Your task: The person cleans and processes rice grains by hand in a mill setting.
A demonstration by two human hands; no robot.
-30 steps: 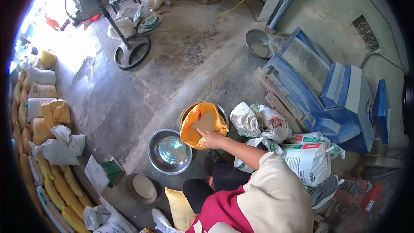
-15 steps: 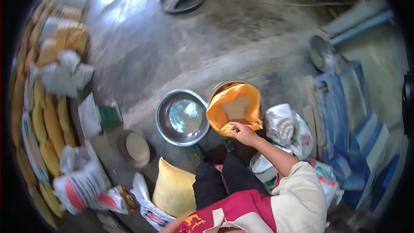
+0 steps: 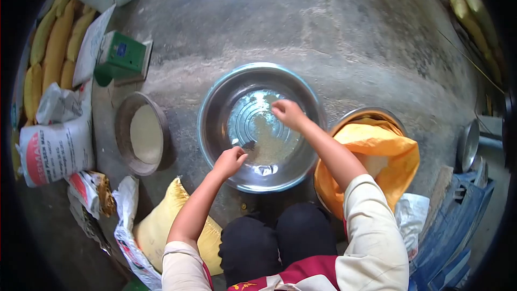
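Observation:
A wide metal basin stands on the floor in front of my knees, with a thin spread of pale grains on its bottom. Over the basin's right part is my right hand, its fingers pinched together; anything between them is too small to make out. My left hand is at the basin's near left rim with fingers curled together, and what they hold, if anything, is hidden. Right of the basin, an open orange sack sits in a round container, with pale contents inside.
A bowl of pale contents stands at left, below a green scale. A yellow sack lies near my left knee. Printed white sacks are at far left, blue pieces at far right.
My right hand has let go of the orange sack's edge and moved left over the basin. My left hand has come into view at the basin. The view has shifted closer to the basin.

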